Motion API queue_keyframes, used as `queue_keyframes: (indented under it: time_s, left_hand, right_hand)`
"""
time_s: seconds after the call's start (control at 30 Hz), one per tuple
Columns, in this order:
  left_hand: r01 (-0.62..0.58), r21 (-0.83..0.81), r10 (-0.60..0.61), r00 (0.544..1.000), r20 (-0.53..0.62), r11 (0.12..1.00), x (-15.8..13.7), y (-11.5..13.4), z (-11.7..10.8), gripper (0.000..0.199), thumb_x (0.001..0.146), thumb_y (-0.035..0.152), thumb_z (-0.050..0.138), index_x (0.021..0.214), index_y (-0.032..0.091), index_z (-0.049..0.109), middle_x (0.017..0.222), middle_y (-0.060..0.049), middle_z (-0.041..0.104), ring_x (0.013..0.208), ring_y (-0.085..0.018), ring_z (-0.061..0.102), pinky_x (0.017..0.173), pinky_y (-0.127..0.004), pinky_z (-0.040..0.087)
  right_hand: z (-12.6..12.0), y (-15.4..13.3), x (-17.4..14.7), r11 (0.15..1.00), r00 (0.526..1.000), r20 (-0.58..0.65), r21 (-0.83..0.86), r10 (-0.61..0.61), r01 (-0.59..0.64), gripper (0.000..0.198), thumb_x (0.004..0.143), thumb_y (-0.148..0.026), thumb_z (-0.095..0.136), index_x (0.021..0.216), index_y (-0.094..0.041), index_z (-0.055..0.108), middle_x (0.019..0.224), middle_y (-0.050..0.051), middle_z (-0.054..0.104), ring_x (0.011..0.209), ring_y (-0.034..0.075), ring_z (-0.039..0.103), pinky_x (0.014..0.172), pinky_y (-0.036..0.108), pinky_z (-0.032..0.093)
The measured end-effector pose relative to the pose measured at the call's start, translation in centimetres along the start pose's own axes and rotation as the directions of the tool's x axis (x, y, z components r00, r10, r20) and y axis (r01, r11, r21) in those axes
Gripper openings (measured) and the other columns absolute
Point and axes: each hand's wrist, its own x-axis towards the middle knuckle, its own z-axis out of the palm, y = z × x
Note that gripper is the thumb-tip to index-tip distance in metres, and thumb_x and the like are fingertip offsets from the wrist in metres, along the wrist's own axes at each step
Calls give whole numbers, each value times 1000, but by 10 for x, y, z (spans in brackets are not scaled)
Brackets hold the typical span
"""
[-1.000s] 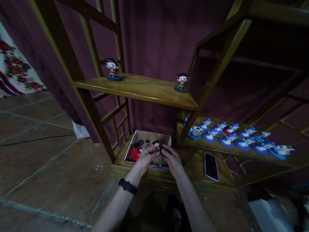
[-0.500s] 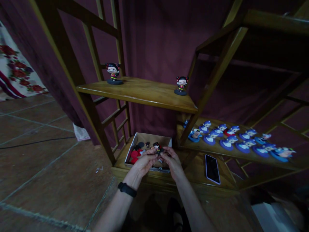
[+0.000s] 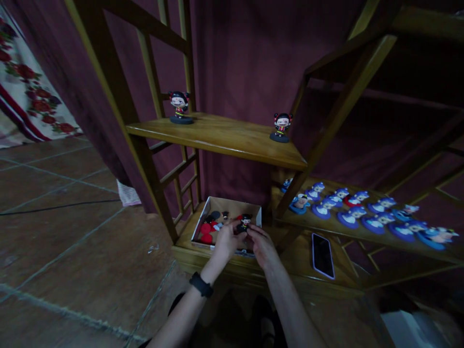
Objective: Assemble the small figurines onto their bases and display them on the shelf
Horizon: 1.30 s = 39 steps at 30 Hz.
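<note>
A small black-haired figurine (image 3: pixel 246 221) is held upright between my two hands, over the right part of an open cardboard box (image 3: pixel 205 212). My left hand (image 3: pixel 229 240) grips it from the left, and my right hand (image 3: pixel 261 244) has its fingertips at the base on the right. Inside the box lie red discs (image 3: pixel 206 238), a dark disc (image 3: pixel 215 215) and a small dark figure part (image 3: pixel 225 215). Part of the box's contents is hidden behind my hands. Two similar figurines stand on the shelf above, a left one (image 3: pixel 179 106) and a right one (image 3: pixel 281 126), each on a dark round base.
The wooden shelf (image 3: pixel 224 137) overhangs the box. On a lower shelf to the right stand several blue and white figurines (image 3: pixel 351 215). A phone (image 3: pixel 322 256) lies on the bottom board, right of my hand. A slanted wooden post (image 3: pixel 292 193) rises between box and figurines.
The figurine in my hands has turned from tilted to upright. My left hand has rotated around it. The whole view has shifted slightly, so things appear further right.
</note>
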Motion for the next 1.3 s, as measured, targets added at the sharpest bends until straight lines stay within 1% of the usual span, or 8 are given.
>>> queue_keyframes:
  time_s: [0.1, 0.27, 0.4, 0.57, 0.8, 0.93, 1.13, 1.3]
  left_hand:
    - [-122, 194, 117, 992, 38, 973, -4, 1, 2, 34, 67, 11, 61, 100, 17, 64, 103, -10, 61, 98, -23, 56, 85, -35, 43]
    - [-170, 356, 138, 984, 114, 919, -13, 3, 6, 43, 80, 17, 50, 123, 16, 49, 124, -16, 50, 113, -26, 50, 93, -36, 39]
    - [-207, 478, 154, 977, 147, 854, -19, 4, 7, 46, 84, 23, 44, 130, 14, 43, 129, -20, 46, 117, -31, 47, 95, -40, 36]
    - [-237, 576, 176, 971, 161, 782, -22, 3, 10, 51, 84, 19, 44, 134, 10, 38, 127, -24, 46, 116, -33, 46, 93, -41, 36]
    - [-318, 806, 222, 946, 236, 499, -25, 0, 14, 51, 85, 14, 37, 135, 7, 32, 130, -23, 44, 113, -28, 49, 87, -37, 42]
    - [-337, 843, 230, 938, 261, 418, -27, 2, 13, 49, 85, 13, 36, 134, 5, 33, 130, -23, 44, 112, -26, 50, 87, -36, 43]
    - [-321, 823, 218, 945, 244, 468, -26, 3, 12, 49, 87, 21, 39, 132, 5, 35, 126, -23, 48, 108, -27, 52, 86, -37, 43]
    - [-225, 725, 157, 974, 162, 651, -23, 1, 8, 48, 86, 30, 42, 130, 11, 39, 121, -18, 53, 104, -26, 55, 82, -35, 45]
  right_hand:
    - [1, 2, 1, 1000, 1000, -13, 19, 19, -19, 26, 54, -19, 75, 79, -18, 69, 80, 3, 70, 70, 16, 63, 66, 28, 49]
    - [1, 2, 2, 999, 999, -30, 26, 24, -23, 23, 53, -17, 73, 76, -19, 68, 77, 1, 70, 68, 15, 62, 63, 27, 49]
    - [-3, 2, 3, 1000, 1000, -16, -17, 6, -7, 21, 55, -18, 72, 76, -21, 68, 79, 0, 70, 71, 15, 62, 64, 27, 49]
    - [-7, 5, 5, 998, 999, -38, -57, -23, 21, 23, 54, -17, 72, 76, -21, 67, 82, -1, 70, 73, 15, 61, 64, 26, 49]
    - [-12, 7, 6, 995, 998, -55, -95, -37, 31, 18, 52, -16, 70, 68, -20, 64, 72, -3, 69, 68, 14, 62, 60, 24, 49]
    - [-12, 7, 5, 991, 998, -30, -125, -58, 53, 15, 55, -17, 69, 68, -20, 63, 70, -3, 69, 68, 14, 62, 61, 25, 49]
    - [-11, 7, 5, 991, 998, -27, -119, -62, 59, 16, 55, -17, 69, 71, -20, 65, 75, -1, 70, 73, 16, 63, 65, 26, 49]
    - [-8, 3, 4, 997, 998, 24, -63, -52, 54, 22, 57, -16, 70, 78, -20, 68, 88, 0, 71, 81, 14, 63, 72, 24, 48]
